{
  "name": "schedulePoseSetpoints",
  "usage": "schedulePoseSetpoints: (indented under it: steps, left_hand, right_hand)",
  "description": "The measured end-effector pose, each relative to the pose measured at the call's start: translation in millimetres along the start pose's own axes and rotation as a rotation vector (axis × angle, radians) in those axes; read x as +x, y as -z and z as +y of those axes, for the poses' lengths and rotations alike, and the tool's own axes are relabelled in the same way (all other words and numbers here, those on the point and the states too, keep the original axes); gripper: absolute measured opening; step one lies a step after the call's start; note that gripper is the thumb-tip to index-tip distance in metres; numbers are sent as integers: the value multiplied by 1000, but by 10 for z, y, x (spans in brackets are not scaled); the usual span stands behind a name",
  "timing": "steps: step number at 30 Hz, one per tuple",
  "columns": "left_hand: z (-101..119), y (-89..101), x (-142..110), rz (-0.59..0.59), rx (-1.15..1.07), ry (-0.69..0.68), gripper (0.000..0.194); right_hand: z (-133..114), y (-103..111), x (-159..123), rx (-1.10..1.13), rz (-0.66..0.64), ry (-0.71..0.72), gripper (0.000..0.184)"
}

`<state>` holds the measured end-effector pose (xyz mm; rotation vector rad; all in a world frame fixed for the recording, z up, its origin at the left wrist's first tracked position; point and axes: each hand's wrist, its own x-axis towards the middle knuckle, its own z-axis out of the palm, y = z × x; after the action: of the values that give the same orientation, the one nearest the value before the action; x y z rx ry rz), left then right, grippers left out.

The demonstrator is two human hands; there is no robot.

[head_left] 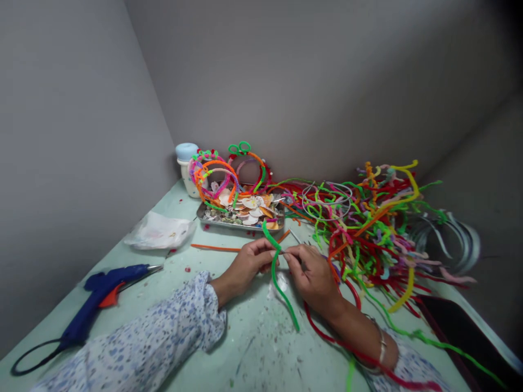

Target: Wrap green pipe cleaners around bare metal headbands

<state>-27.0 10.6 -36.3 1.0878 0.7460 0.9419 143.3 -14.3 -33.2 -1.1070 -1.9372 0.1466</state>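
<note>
A green pipe cleaner (pixel 281 288) runs between my two hands, its upper end pointing up and its long tail hanging toward the table's front. My left hand (pixel 247 267) is closed, thumb and fingers pinching at the bend of this strand. Close beside it, my right hand (pixel 312 275) is also closed, its fingertips pinched at the same spot. A short thin dark piece shows between the fingertips; its kind is unclear. An orange pipe cleaner (pixel 214 247) passes behind my left hand. Near my right knuckles lies a slim silvery strip (pixel 295 236).
A metal tray (pixel 241 224) holds shells, with pipe-cleaner-covered headbands (pixel 216 163) on it. Behind stands a blue-lidded bottle (pixel 187 169). Left are a plastic bag (pixel 159 231) and blue glue gun (pixel 93 299). Right are heaped pipe cleaners (pixel 368 234), metal hoops (pixel 461 245) and a dark flat device (pixel 457 326).
</note>
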Motion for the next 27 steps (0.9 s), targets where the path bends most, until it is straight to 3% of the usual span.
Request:
schedulePoseSetpoints:
  steps: [27]
  left_hand:
    - [-36,15,15,44,15,-34,23]
  right_hand:
    - [-29,-18,-3,107,-7,-72,12]
